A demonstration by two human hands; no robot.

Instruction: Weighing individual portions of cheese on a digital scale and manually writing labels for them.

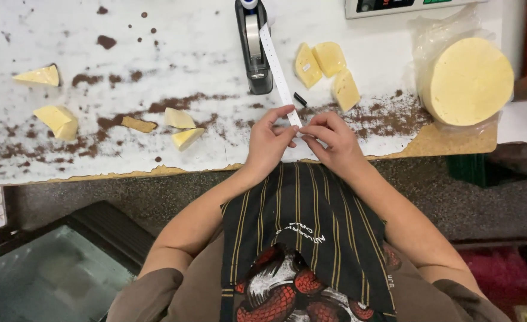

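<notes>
Head view: both hands, left hand (267,143) and right hand (333,140), are pinching the white label strip (277,70) trailing from the black dispenser (254,45); fingers closed, best peeling slowly, strip taut.

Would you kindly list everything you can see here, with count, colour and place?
Tape strip: one, white, running from the dispenser to both hands.
Tape dispenser: one, black, top centre of the board.
Cheese wheel: one, pale yellow, in clear plastic wrap, right.
Cheese wedges: three, yellow, right of the dispenser.
Cheese pieces: about five, yellow, left and centre.
Small black cap: one, beside the strip.
Cutting board: one, white, worn with brown patches.
Scale: one, grey, top edge, partly seen.
Apron: one, black with yellow stripes.
Left hand: pinching the strip's end.
Right hand: pinching the strip's end.
</notes>
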